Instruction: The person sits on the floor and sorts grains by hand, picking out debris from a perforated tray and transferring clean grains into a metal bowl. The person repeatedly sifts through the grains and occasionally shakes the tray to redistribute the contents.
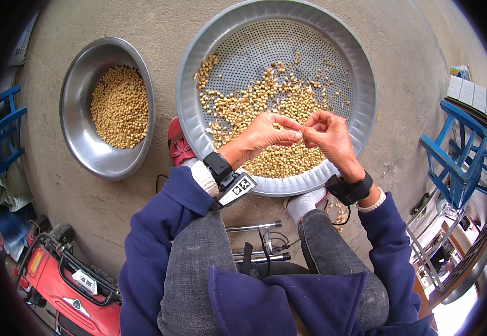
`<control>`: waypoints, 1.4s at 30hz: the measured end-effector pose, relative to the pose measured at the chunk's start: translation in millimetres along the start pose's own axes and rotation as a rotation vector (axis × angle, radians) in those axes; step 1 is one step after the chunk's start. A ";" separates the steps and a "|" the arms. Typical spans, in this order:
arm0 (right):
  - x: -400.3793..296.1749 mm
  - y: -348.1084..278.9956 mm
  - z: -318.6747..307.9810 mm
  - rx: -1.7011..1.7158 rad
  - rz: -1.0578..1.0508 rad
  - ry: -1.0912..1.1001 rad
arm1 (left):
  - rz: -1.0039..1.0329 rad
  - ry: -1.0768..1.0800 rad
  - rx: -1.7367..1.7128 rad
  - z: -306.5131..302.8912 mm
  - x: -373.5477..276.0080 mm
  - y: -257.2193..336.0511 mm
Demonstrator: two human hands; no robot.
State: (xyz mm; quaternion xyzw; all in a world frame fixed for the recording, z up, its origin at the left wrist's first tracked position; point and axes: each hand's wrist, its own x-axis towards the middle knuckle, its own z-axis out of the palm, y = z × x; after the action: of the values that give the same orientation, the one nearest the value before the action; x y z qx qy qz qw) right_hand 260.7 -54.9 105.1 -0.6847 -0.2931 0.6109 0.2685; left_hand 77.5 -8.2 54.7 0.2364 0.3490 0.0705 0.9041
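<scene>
A large round grey sieve tray (365, 96) with a perforated bottom rests on the floor before me. In it lie yellow soybeans (285, 161) mixed with dry pods and bits of stalk. Above its near half, my left hand (264, 132) and my right hand (329, 134) meet at the fingertips, thumbs and forefingers pinched around something tiny and pale, perhaps a bit of pod. Which hand grips it is too small to tell. Left of the tray stands a steel basin (75, 122), holding a heap of soybeans (119, 107) that look free of pods.
Blue chairs stand at the right (458, 155) and far left (6, 126). A red vehicle (71, 290) is at the lower left. My shoes flank the tray's near side, one a red shoe (179, 143). Metal tubes (254, 227) lie between my legs. Husk scraps litter the floor.
</scene>
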 end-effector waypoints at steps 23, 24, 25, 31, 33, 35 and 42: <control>-14.4 5.6 -10.1 -0.211 -0.133 -0.059 | -0.012 -0.012 0.156 6.5 2.1 -4.7; -17.2 4.7 -18.3 -0.248 -0.135 -0.083 | -0.010 0.010 0.180 5.7 1.8 -3.8; -19.6 3.9 -29.0 -0.274 -0.119 -0.118 | -0.016 0.024 0.139 3.5 1.1 -2.3; -0.7 17.4 -98.3 -0.893 -0.106 -0.411 | 0.010 -0.006 0.058 -6.9 -1.9 4.8; 32.6 27.2 -105.1 -0.774 -0.314 0.057 | -0.049 0.016 -0.091 -8.9 -2.8 5.4; 69.3 36.1 -106.2 -0.689 -0.259 0.284 | -0.094 -0.010 -0.203 -11.8 -3.4 6.3; 112.7 47.3 -103.5 -0.873 -0.375 0.319 | -0.146 0.059 -0.333 -19.5 -3.2 1.4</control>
State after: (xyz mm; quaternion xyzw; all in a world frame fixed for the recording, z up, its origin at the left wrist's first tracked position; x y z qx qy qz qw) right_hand 376.2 -6.0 5.6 -0.7536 -0.5947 0.2602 0.1035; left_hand 62.1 -0.5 44.7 0.0551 0.3750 0.0684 0.9228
